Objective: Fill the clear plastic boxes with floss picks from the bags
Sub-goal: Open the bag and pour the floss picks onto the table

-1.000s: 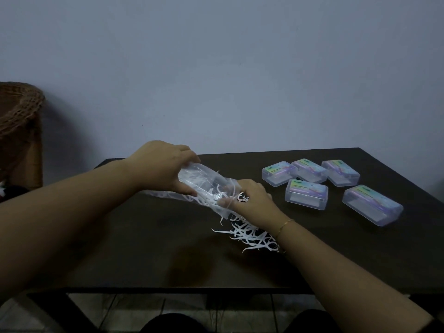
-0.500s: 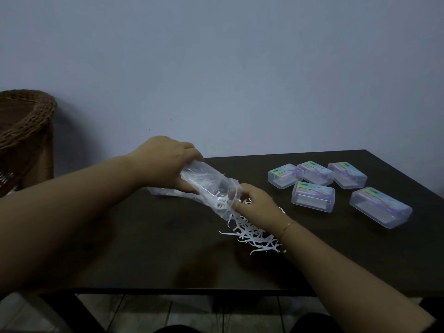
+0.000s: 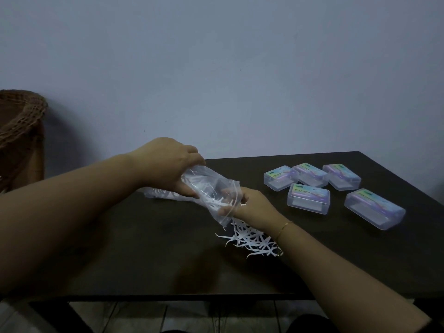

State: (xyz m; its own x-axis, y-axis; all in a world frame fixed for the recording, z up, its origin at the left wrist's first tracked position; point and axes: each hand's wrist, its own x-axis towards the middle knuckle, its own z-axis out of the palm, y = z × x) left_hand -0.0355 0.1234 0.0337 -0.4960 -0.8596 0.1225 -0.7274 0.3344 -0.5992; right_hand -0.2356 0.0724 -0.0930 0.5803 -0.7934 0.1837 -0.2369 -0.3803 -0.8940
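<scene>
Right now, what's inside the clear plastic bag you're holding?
White floss picks and the right hand's fingers show inside the clear plastic bag; the left hand covers its far end.

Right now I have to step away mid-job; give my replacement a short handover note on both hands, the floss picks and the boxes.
Left hand grips the closed end of the clear bag, tilted mouth-down toward the table.
Right hand has its fingers inside the bag mouth, pulling picks out.
Loose floss picks lie piled under the right wrist; some remain in the bag.
A second bag lies behind the left hand.
Five clear boxes sit at the right, lids on.
Done: bag partly emptied. Left: fill the boxes.
</scene>
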